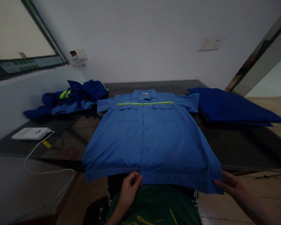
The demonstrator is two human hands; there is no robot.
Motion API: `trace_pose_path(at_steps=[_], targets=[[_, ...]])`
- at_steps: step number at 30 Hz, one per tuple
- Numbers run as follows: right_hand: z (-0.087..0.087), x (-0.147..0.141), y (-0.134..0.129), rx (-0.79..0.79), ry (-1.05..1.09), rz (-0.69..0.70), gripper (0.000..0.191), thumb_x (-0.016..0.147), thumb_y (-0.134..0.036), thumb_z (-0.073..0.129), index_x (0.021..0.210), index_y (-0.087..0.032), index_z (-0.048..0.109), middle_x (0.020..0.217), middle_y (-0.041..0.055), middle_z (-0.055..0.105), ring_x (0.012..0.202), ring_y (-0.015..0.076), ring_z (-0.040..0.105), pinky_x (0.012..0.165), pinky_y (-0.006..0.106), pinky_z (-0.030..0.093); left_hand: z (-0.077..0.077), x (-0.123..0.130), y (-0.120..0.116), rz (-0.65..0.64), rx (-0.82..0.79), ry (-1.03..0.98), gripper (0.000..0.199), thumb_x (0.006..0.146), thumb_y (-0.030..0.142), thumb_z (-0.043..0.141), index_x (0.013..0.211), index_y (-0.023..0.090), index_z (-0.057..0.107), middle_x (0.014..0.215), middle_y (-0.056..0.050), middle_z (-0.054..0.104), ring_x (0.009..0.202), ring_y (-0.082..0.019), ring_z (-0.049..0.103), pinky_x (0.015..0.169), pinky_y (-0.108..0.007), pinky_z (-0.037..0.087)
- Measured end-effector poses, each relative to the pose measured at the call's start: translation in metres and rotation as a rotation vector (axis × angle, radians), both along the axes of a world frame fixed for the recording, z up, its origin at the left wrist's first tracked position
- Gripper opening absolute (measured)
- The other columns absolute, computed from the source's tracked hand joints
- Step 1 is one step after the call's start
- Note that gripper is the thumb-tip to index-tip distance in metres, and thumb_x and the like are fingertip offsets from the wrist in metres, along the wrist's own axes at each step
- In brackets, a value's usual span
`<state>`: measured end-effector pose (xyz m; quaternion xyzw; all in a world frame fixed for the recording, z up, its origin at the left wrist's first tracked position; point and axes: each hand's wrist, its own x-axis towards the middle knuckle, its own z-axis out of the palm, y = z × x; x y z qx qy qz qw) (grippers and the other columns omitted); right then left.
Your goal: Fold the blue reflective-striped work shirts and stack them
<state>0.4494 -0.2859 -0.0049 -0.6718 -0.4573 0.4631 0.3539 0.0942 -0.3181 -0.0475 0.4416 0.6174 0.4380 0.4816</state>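
A blue short-sleeved work shirt [164, 140] lies front up across the dark table, its collar toward the wall and its hem hanging over the near edge. Yellow-green piping runs across the chest above two flap pockets, and buttons go down the middle. My left hand [130, 186] pinches the hem near the button placket between thumb and fingers. At the hem's right corner, my right hand [231, 184] grips the cloth, thumb on top, with the fingers partly hidden behind it.
A crumpled heap of dark blue clothes [77, 95] lies at the table's back left. Folded dark blue garments [231, 106] are stacked on the right. A white power bank [31, 133] with a white cable [49, 172] sits at the left. Sockets [210, 43] are on the wall behind.
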Motion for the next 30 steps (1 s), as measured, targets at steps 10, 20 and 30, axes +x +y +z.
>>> trace_pose_path(at_steps=[10, 20, 30], targets=[[0.013, 0.06, 0.014, 0.097, -0.524, -0.063, 0.045, 0.063, -0.071, 0.054, 0.059, -0.03, 0.07, 0.065, 0.008, 0.071, 0.066, 0.0309, 0.068, 0.062, 0.042, 0.057, -0.022, -0.014, 0.001, -0.217, -0.106, -0.016, 0.047, 0.069, 0.063, 0.065, 0.078, 0.017, 0.07, 0.076, -0.008, 0.069, 0.077, -0.022, 0.062, 0.075, -0.031, 0.046], [0.075, -0.092, 0.079, 0.67, -0.491, 0.655, 0.029, 0.091, -0.042, 0.046, 0.089, -0.027, 0.07, 0.092, 0.0054, 0.071, 0.088, 0.0205, 0.066, 0.08, 0.033, 0.054, 0.091, -0.083, 0.016, -0.592, -0.081, -0.216, 0.04, 0.08, 0.051, 0.062, 0.102, 0.019, 0.072, 0.098, -0.012, 0.071, 0.089, -0.026, 0.066, 0.084, -0.039, 0.048], [0.065, -0.206, 0.138, 0.828, -0.873, 1.12, 0.042, 0.09, -0.036, 0.059, 0.129, -0.021, 0.056, 0.134, 0.0137, 0.054, 0.119, 0.0297, 0.053, 0.095, 0.048, 0.048, 0.107, -0.156, 0.058, 0.363, 0.292, 0.194, 0.044, 0.067, 0.053, 0.07, 0.093, 0.018, 0.068, 0.083, -0.005, 0.069, 0.075, -0.02, 0.061, 0.077, -0.031, 0.05]])
